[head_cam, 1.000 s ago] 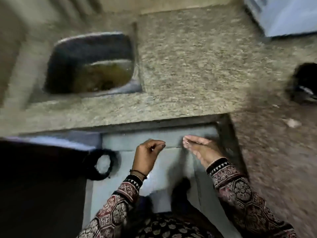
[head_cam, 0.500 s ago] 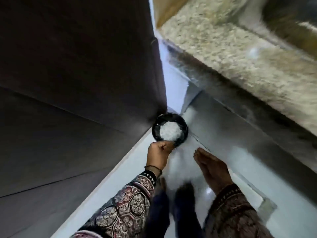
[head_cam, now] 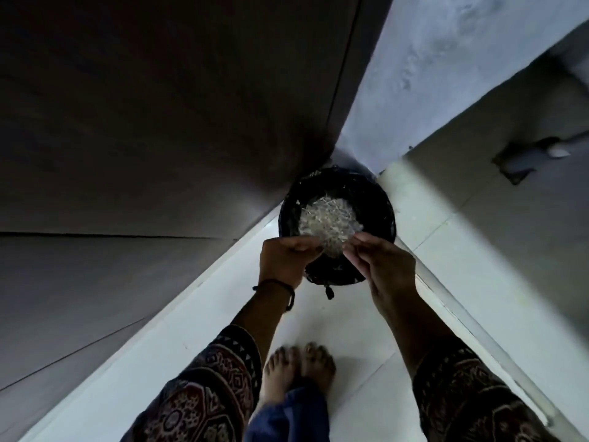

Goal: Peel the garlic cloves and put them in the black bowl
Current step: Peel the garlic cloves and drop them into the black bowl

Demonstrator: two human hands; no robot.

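Black bin (head_cam: pixel 381 199) on floor with pale papery scraps (head_cam: pixel 328 220) just beyond both grips, left hand (head_cam: pixel 283 260) and right hand (head_cam: pixel 387 266) pinched closed, held contents too small to tell, near bin rim hidden.

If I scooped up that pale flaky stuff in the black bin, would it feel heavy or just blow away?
Probably very light: the pale flakes look thin and papery, like garlic skins, though the view is too dim to be sure. They would likely crumple and scatter if dropped, since they lie in a loose heap. The bin seems lined with a soft bag that would give.
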